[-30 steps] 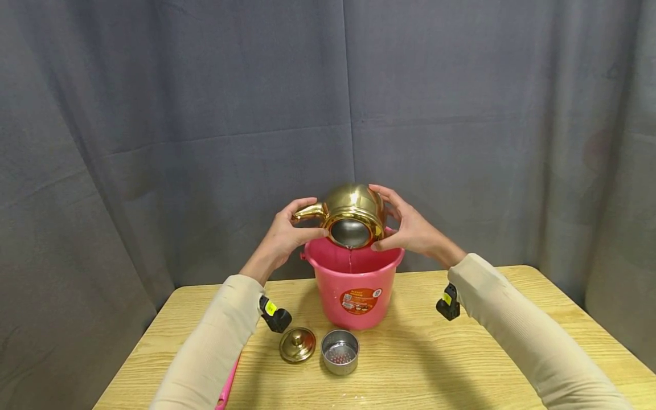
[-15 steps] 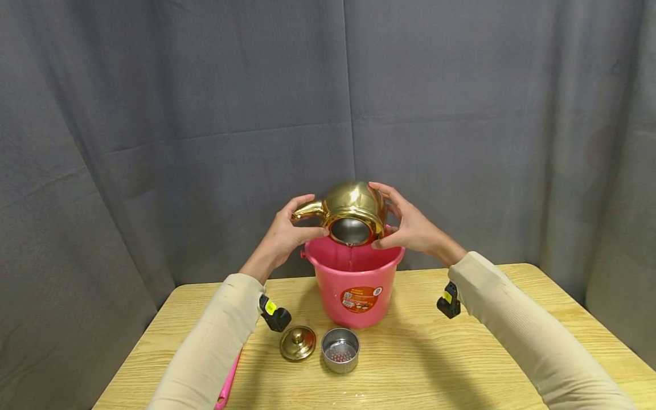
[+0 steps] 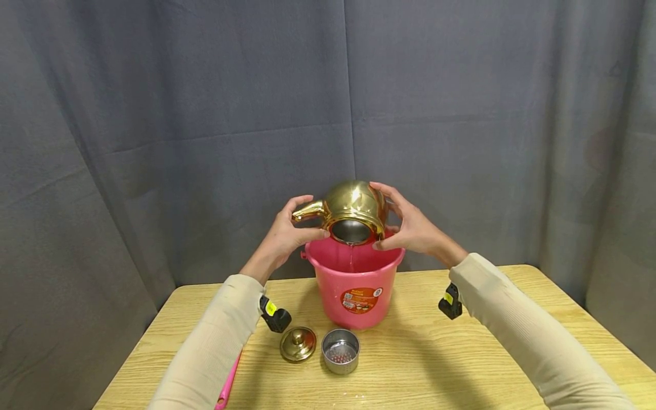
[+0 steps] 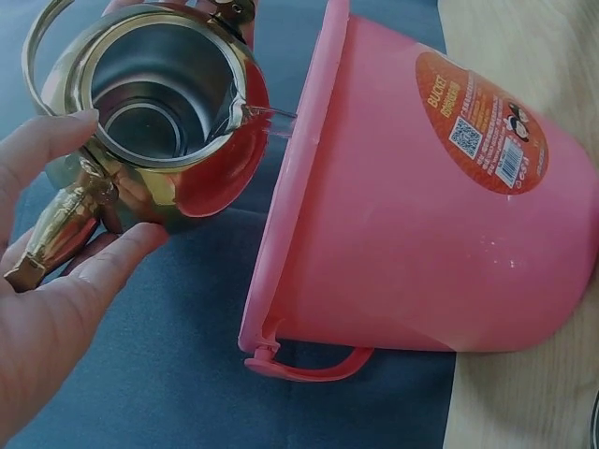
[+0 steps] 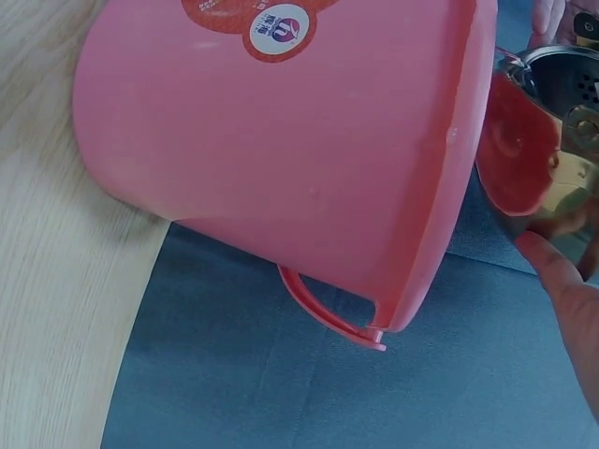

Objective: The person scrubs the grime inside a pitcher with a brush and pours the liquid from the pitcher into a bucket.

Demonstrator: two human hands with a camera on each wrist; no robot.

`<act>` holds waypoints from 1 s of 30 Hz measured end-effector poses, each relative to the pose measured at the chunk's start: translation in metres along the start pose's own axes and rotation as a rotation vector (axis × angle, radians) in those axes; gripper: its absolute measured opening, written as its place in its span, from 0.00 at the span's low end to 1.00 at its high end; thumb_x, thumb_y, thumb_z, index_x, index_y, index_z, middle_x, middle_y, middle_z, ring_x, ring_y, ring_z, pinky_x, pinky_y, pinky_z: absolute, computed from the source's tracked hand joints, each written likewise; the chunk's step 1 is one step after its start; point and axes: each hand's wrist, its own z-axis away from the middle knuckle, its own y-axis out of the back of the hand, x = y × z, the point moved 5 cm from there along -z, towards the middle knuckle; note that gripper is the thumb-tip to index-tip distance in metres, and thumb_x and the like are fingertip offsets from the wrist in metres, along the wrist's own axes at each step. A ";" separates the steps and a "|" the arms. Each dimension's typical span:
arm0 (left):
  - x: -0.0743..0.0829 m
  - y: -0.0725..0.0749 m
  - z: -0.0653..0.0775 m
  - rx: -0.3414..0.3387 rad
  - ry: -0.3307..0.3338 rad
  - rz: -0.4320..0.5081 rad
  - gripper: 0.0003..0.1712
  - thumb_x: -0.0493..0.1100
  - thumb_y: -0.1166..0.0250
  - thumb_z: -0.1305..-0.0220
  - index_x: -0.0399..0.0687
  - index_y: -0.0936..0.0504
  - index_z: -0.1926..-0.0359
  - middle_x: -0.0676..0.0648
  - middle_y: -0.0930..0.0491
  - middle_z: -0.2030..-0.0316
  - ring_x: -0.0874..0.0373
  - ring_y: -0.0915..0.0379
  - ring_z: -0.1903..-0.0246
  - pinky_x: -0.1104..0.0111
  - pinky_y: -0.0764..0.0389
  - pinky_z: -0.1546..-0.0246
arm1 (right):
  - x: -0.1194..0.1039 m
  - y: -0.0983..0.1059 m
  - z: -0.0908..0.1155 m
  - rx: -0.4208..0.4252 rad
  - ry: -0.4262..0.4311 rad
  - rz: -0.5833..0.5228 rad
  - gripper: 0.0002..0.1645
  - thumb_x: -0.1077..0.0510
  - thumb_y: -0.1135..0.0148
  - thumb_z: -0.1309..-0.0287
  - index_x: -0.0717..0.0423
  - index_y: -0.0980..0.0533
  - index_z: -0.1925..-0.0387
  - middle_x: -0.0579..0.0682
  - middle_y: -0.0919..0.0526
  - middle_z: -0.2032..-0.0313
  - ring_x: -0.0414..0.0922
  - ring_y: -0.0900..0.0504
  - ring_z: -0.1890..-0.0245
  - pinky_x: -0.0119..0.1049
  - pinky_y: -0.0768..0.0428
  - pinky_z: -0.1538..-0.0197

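A gold teapot [image 3: 353,199] is tipped on its side above a pink bucket [image 3: 356,290], its open mouth facing me. A thin stream of water [image 3: 352,259] runs from the mouth's lower rim into the bucket. My left hand [image 3: 287,230] holds the teapot by its spout side, thumb at the rim and fingers behind the spout [image 4: 61,229]. From the other side my right hand [image 3: 412,228] grips the teapot body, thumb near the mouth and fingers spread over the top. The steel inside [image 4: 154,94] shows in the left wrist view.
On the wooden table [image 3: 435,347], a gold lid [image 3: 298,344] and a steel strainer cup [image 3: 340,351] stand in front of the bucket. A pink handle [image 3: 227,387] lies partly under the left sleeve. Behind the table hangs a grey curtain [image 3: 256,114].
Both hands and the tilted teapot stay almost where they were over the bucket. Water keeps running from the rim in a thin stream.
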 end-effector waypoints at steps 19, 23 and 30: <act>0.001 0.000 -0.001 -0.019 -0.019 0.030 0.48 0.24 0.29 0.53 0.48 0.38 0.32 0.40 0.27 0.46 0.44 0.19 0.57 0.59 0.21 0.53 | -0.001 0.002 0.000 0.017 0.031 0.046 0.66 0.76 0.25 0.68 0.52 0.47 0.27 0.52 0.45 0.30 0.59 0.45 0.32 0.58 0.30 0.44; 0.000 0.000 -0.001 -0.018 -0.011 0.032 0.48 0.24 0.29 0.54 0.49 0.38 0.33 0.39 0.27 0.46 0.44 0.19 0.57 0.59 0.21 0.53 | -0.001 0.001 0.000 0.018 0.036 0.058 0.65 0.76 0.25 0.68 0.53 0.47 0.27 0.53 0.44 0.31 0.59 0.43 0.33 0.57 0.29 0.44; -0.003 -0.001 -0.001 -0.023 -0.010 0.039 0.48 0.24 0.29 0.53 0.48 0.39 0.32 0.38 0.27 0.46 0.43 0.20 0.56 0.59 0.21 0.53 | -0.001 0.001 0.001 0.020 0.050 0.075 0.65 0.76 0.25 0.68 0.54 0.46 0.27 0.53 0.44 0.31 0.58 0.40 0.36 0.56 0.28 0.45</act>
